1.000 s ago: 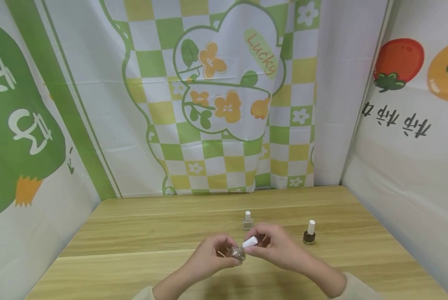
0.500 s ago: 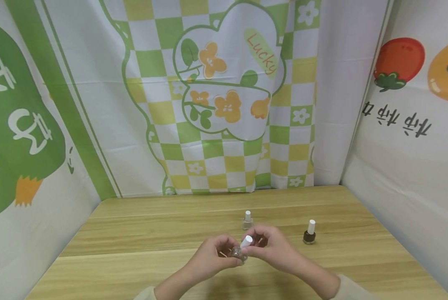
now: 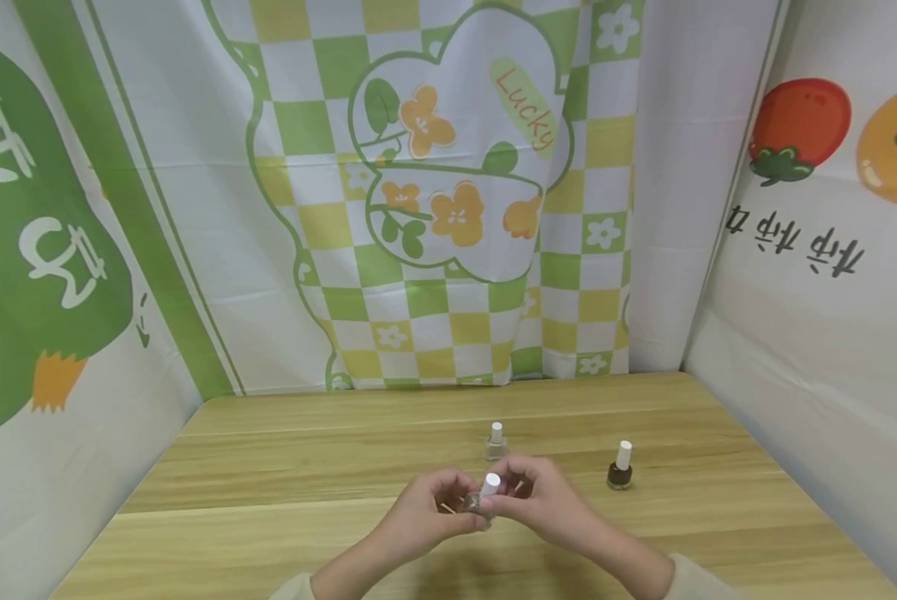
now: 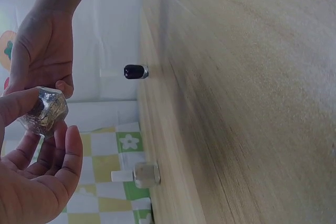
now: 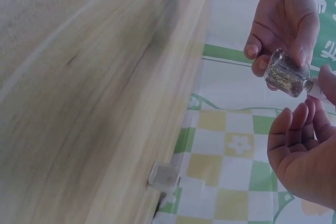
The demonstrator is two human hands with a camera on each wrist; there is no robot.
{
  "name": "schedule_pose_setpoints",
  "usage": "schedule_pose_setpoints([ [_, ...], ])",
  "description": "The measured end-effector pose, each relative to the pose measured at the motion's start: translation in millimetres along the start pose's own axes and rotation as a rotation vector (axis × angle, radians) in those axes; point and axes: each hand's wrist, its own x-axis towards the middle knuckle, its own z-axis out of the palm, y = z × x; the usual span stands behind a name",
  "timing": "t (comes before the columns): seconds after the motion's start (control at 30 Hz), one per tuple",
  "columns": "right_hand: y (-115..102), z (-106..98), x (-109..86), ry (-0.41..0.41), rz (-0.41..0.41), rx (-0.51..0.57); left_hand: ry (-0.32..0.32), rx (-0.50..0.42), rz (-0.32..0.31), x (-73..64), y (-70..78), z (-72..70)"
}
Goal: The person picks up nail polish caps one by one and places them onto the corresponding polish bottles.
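Observation:
My left hand grips a small glass nail polish bottle filled with silvery-gold glitter, its thumb on one side and fingertips on the other. The bottle's white cap is pinched between thumb and fingers of my right hand. In the right wrist view a short stretch of neck shows between glass and cap, and the right thumb covers much of the cap. Both hands hold the bottle above the wooden table. From the left wrist side, the glittery glass shows base first, with the cap hidden behind it.
Behind the hands stands a clear nail polish bottle with a white cap. To the right is a dark nail polish bottle, also white-capped. Printed cloths hang at the back and both sides, including a green-and-yellow checked curtain.
The white cap has swung from a rightward tilt to nearly upright, and the right hand has shifted slightly with it. The left hand keeps its grip on the bottle, almost unmoved.

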Motion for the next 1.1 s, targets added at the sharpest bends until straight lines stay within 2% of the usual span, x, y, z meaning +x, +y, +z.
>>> schedule_pose_setpoints([
  [0.33, 5.0, 11.7, -1.8, 0.127, 0.04, 0.009, 0.028, -0.046, 0.012, -1.4, 0.2, 3.2],
  [0.6, 4.6, 16.0, -1.4, 0.16, 0.075, 0.018, 0.043, -0.034, 0.02, -1.6, -0.6, 4.5],
  [0.8, 5.2, 10.8, -0.7, 0.109, 0.07, 0.026, 0.047, -0.043, 0.013, -1.4, -1.0, 3.5],
  [0.97, 6.1, 0.6, 0.5, 0.031, -0.008, 0.082, 0.051, -0.044, 0.0, -1.7, 0.9, 0.7],
  [1.1, 5.8, -5.4, 1.2, -0.026, -0.067, 0.122, 0.021, -0.066, 0.009, -1.9, 1.1, -1.5],
])
